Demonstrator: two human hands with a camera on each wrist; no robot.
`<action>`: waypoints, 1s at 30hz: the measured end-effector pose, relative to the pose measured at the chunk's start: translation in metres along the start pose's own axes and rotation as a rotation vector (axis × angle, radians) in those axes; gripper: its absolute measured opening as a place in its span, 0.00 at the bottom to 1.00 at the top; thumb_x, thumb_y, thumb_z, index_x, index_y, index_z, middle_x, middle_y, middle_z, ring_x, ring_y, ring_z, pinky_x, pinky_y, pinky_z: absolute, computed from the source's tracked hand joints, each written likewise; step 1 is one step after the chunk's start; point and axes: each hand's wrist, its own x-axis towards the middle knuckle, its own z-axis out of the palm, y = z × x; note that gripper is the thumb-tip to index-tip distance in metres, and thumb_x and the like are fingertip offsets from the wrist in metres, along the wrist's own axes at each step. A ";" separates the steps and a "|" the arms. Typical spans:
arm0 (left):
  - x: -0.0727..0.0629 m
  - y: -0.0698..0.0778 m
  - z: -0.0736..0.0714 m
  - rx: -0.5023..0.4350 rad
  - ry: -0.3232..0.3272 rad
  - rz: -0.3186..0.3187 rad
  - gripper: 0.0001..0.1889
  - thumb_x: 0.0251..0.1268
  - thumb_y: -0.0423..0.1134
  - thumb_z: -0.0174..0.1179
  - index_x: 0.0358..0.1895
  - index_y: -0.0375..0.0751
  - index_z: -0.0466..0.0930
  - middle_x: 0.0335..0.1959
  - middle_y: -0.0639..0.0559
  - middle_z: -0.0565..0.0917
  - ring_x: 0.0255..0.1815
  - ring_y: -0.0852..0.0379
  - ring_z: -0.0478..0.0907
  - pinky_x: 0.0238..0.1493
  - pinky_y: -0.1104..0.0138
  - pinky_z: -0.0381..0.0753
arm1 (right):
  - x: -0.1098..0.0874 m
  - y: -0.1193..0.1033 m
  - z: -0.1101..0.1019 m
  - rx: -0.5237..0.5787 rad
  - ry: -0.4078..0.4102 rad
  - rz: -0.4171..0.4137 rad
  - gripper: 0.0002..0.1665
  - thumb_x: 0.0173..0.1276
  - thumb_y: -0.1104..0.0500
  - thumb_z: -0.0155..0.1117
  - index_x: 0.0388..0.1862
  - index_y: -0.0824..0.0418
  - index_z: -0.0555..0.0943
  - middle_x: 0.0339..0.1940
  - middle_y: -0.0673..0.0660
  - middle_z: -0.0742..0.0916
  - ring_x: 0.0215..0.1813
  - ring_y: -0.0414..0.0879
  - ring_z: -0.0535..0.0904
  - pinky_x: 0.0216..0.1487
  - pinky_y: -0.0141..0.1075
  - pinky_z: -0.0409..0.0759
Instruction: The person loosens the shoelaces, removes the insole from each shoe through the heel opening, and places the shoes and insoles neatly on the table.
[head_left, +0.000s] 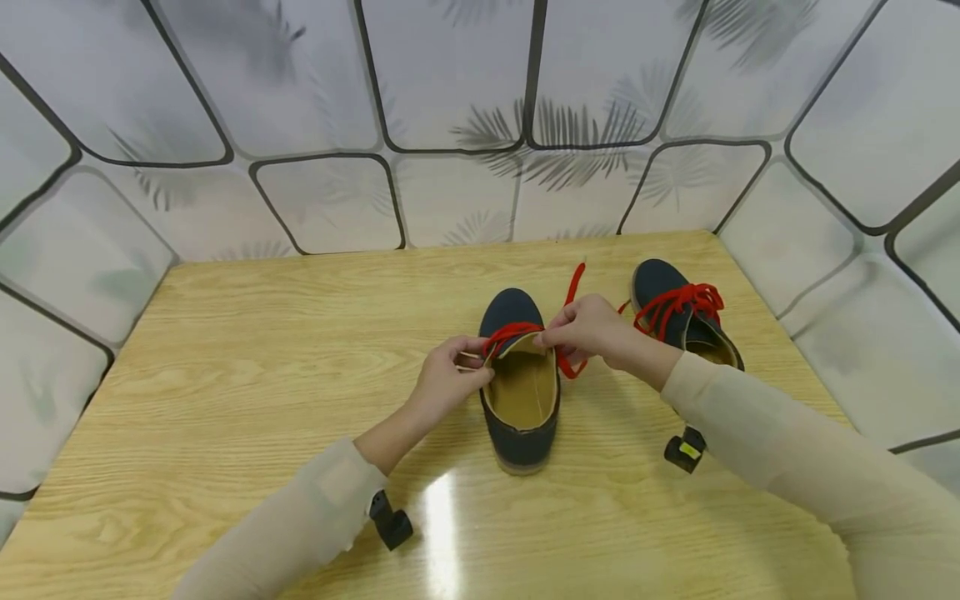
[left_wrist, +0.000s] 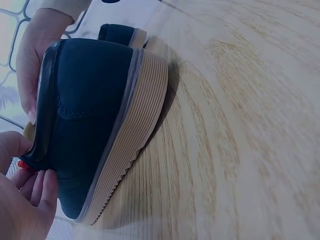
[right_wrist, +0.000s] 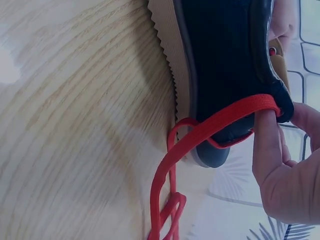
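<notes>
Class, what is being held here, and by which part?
The nearer shoe: left grip on the left edge of its opening, right grip on the right edge, beside the red laces.

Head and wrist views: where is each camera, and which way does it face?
Head: worn there, facing forward and down at the held shoe; left hand, right hand and sleeves show.
Left wrist: worn there, facing the shoe's left side; both hands partly show.
Right wrist: worn there, facing the shoe's right side; both hands partly show.
Both wrist views share this shoe.
</notes>
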 end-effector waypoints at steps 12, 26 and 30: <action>-0.014 -0.003 -0.003 -0.108 0.056 0.047 0.19 0.49 0.27 0.67 0.48 0.34 0.81 0.41 0.43 0.83 0.41 0.55 0.79 0.42 0.68 0.82 | -0.001 0.000 0.004 -0.012 0.006 -0.001 0.15 0.56 0.56 0.70 0.36 0.67 0.84 0.28 0.54 0.84 0.25 0.43 0.81 0.33 0.38 0.84; -0.029 0.014 0.001 -0.109 0.007 0.144 0.13 0.56 0.27 0.63 0.46 0.31 0.81 0.44 0.38 0.82 0.38 0.60 0.78 0.40 0.73 0.79 | 0.002 0.001 0.006 -0.022 -0.005 0.020 0.14 0.56 0.55 0.70 0.35 0.65 0.85 0.26 0.53 0.83 0.25 0.42 0.81 0.33 0.36 0.83; -0.028 0.022 0.002 0.021 -0.140 0.255 0.12 0.58 0.28 0.62 0.46 0.31 0.81 0.42 0.41 0.82 0.40 0.57 0.79 0.42 0.70 0.80 | 0.004 0.003 0.004 -0.019 -0.009 0.033 0.14 0.55 0.55 0.70 0.35 0.65 0.85 0.25 0.52 0.82 0.23 0.43 0.80 0.32 0.36 0.83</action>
